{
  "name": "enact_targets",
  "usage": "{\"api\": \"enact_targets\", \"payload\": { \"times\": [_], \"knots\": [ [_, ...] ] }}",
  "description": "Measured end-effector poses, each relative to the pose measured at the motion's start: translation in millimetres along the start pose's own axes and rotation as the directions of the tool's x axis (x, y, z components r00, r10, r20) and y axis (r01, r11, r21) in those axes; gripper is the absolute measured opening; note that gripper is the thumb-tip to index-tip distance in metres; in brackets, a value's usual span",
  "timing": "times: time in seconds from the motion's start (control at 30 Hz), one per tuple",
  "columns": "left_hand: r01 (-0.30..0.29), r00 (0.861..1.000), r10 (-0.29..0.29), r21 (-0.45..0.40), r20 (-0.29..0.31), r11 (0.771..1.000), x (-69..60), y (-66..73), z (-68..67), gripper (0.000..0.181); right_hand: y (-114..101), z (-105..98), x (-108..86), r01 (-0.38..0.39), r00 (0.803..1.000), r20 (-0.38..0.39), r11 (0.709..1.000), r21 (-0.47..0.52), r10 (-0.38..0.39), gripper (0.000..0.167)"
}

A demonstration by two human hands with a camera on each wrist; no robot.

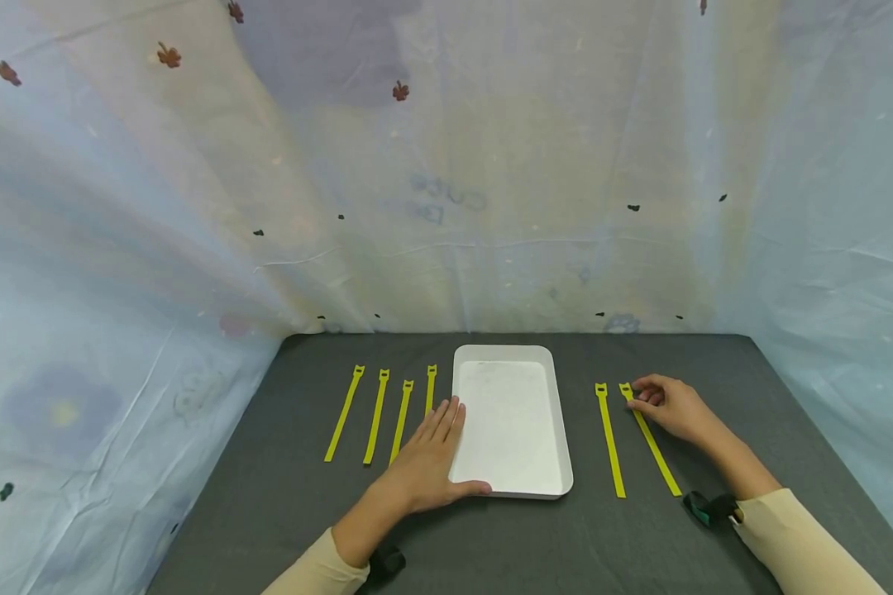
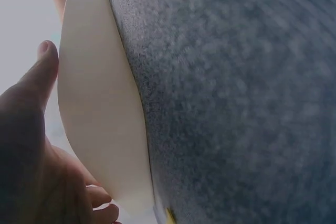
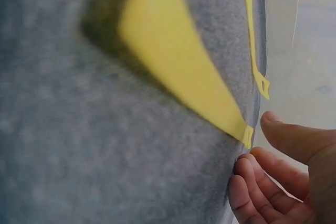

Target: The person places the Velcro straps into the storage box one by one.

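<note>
A white rectangular tray (image 1: 509, 426) lies on the grey cloth. My left hand (image 1: 426, 464) rests along its left side with straight fingers, the thumb over the near rim. The left wrist view shows that hand against the tray's side wall (image 2: 100, 93). At the right, my right hand (image 1: 673, 406) is beside the slotted head of the outer yellow cable strap (image 1: 655, 450). In the right wrist view its thumb and index finger stand apart near that strap's head (image 3: 248, 136), the other fingers loosely bent. Another yellow strap (image 1: 610, 442) lies just left of it.
Several more yellow straps lie left of the tray, among them the outermost strap (image 1: 345, 413) and one (image 1: 431, 388) partly behind my left hand. A patterned curtain (image 1: 446, 165) hangs behind and around the grey-covered table (image 1: 268, 512).
</note>
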State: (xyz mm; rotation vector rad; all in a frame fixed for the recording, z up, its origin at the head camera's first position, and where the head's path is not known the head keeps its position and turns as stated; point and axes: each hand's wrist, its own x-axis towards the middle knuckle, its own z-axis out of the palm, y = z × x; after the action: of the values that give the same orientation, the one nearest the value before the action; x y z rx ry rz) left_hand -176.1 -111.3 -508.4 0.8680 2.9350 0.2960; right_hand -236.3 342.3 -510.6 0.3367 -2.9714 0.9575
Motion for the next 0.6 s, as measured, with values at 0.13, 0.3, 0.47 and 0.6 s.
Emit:
{"api": "enact_targets", "payload": {
  "times": [0.13,0.3,0.47,0.6],
  "knots": [
    [0.011,1.0,-0.011,-0.006,0.009,1.0,1.5,1.4,0.9,0.132,1.0,-0.1,0.6,-0.033,0.999,0.006,0.999,0.03,0.032,0.034],
    [0.022,1.0,-0.022,-0.01,0.015,1.0,3.1,3.4,1.1,0.134,3.2,0.8,2.2,-0.084,0.996,0.012,0.994,0.075,0.083,0.035],
    [0.044,0.999,-0.044,0.004,0.03,0.999,2.6,6.6,-2.2,0.135,3.5,-0.3,6.1,-0.116,0.993,0.026,0.989,0.09,0.114,0.035],
    [0.053,0.998,-0.053,0.014,0.037,0.999,2.8,8.3,-4.7,0.135,2.8,-1.2,9.0,-0.142,0.989,0.042,0.985,0.094,0.139,0.037]
  ]
}}
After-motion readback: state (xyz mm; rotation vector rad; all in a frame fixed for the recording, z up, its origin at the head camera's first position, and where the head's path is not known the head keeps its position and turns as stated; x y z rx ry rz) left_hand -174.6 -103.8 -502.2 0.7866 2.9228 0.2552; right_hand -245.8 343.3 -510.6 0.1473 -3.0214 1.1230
